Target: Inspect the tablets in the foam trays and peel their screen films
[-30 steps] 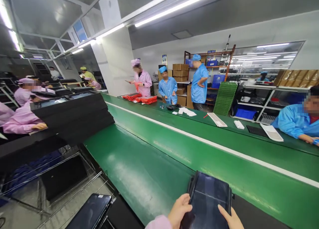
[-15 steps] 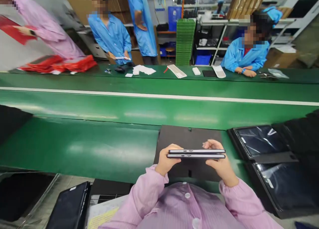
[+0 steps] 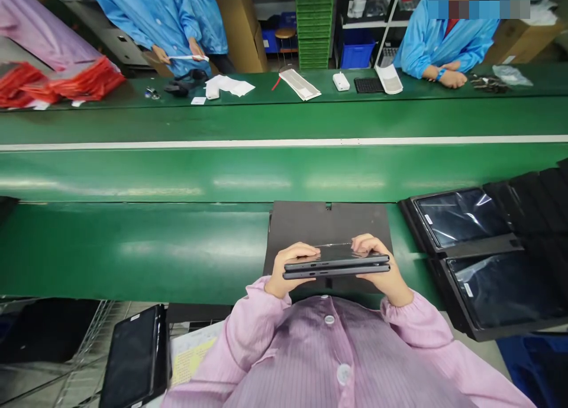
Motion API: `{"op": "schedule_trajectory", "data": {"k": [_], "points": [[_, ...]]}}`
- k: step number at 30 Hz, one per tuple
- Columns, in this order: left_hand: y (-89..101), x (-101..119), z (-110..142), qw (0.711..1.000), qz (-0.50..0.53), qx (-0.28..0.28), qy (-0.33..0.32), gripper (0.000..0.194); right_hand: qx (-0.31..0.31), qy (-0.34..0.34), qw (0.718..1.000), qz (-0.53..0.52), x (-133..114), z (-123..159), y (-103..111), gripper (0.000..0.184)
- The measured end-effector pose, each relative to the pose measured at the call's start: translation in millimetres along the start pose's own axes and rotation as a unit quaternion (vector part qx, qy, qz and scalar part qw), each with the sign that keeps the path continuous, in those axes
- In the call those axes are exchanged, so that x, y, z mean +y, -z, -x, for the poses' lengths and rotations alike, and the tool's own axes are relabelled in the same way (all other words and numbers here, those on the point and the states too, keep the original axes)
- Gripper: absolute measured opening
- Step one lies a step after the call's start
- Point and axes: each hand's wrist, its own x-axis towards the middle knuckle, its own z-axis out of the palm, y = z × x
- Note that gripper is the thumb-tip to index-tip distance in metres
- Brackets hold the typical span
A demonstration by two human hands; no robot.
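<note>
Wearer's forearms run into pink striped sleeves; the lower body is cut off by the frame edge. I take the black mat (image 3: 328,219) on the green belt (image 3: 177,242) as my landmark.

Hidden or unclear: the undersides of the two stacked tablets (image 3: 336,265) face away from me, and I see mostly their near edges, with small port slots too fine to read. Palms are covered by the devices. Across the belt from the mat, co-workers in blue coats (image 3: 437,38) are cropped at the top. Small items on the far bench are hard to identify.

Materials and shapes: the tablets are thin dark slabs, metallic grey rims, glossy top face catching light. The mat is matte, flat, rectangular, with a small notch on its far edge. The belt is shiny green with a white stripe (image 3: 284,142) beyond the mat. Right of the mat, black trays (image 3: 483,266) hold glossy screens under crinkled film. Left and nearer than the mat, another dark tablet (image 3: 133,358) leans on a wire rack.

Position: the stacked tablets are held level just above the mat's near half, close to the wearer's chest. Left hand (image 3: 286,272) is curled around their left end, thumb on top, fingers underneath. Right hand (image 3: 384,272) clasps the right end likewise, fingers arched over the top corner. Both grips closed firmly on the pair.
</note>
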Motion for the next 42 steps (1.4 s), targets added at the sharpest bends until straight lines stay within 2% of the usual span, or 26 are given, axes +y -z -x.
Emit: {"op": "schedule_trajectory", "data": {"k": [6,9,11,14,17,19,23,25,27,29,31,33,35,37,39,42], "points": [[-3.2,2.0,-6.5,0.998,0.049,0.038,0.025,0.038,0.003,0.012,1.000,-0.008,-1.0,-5.3,-0.2,0.040],[-4.7,3.2,-8.6,0.993,0.071,0.057,0.081,0.044,0.001,0.011,1.000,-0.017,4.4,-7.3,2.0,0.039],[-4.7,-0.1,-8.9,0.980,0.096,0.084,0.150,0.052,-0.013,-0.025,0.999,-0.020,15.9,-8.8,4.2,0.041],[-5.9,-15.7,-10.6,0.957,0.111,0.145,0.226,0.055,-0.055,-0.130,0.989,0.045,38.0,-10.1,6.1,0.046],[-16.3,-40.1,-19.1,0.935,0.102,0.223,0.257,0.047,-0.078,-0.184,0.968,0.150,43.0,-7.5,4.7,0.033],[-31.3,-54.2,-28.3,0.919,0.109,0.256,0.281,0.047,-0.076,-0.165,0.955,0.236,29.8,-4.1,1.0,0.036],[-68.8,-63.3,-45.9,0.909,0.126,0.249,0.309,0.051,-0.053,-0.139,0.888,0.435,-11.2,-1.0,-11.6,0.061],[-80.6,-59.1,-54.1,0.914,0.126,0.244,0.300,0.050,-0.061,-0.168,0.849,0.498,-22.1,-1.6,-16.7,0.061],[-83.6,-52.5,-63.8,0.929,0.138,0.213,0.270,0.053,-0.076,-0.187,0.832,0.516,-22.4,-2.6,-18.8,0.055],[-79.2,-45.9,-74.7,0.945,0.159,0.165,0.233,0.051,-0.071,-0.179,0.851,0.489,-15.0,-5.1,-17.7,0.046],[-71.3,-40.7,-84.9,0.954,0.170,0.136,0.204,0.048,-0.040,-0.153,0.894,0.420,-4.1,-12.3,-14.9,0.036],[-63.6,-36.6,-92.7,0.959,0.160,0.136,0.192,0.044,0.009,-0.131,0.938,0.320,6.8,-26.4,-12.0,0.032],[-58.0,-33.0,-97.5,0.961,0.143,0.140,0.191,0.040,0.059,-0.124,0.966,0.219,15.0,-46.0,-9.6,0.030],[-54.6,-29.6,-99.9,0.961,0.134,0.139,0.197,0.035,0.079,-0.149,0.977,0.131,18.8,-66.6,-7.7,0.037],[-52.8,-26.5,-100.9,0.961,0.131,0.137,0.200,0.032,0.052,-0.211,0.974,0.063,18.3,-83.3,-6.1,0.044],[-51.7,-23.2,-102.0,0.961,0.128,0.136,0.203,0.030,0.004,-0.283,0.959,0.006,13.3,-96.8,-4.1,0.039]]}}
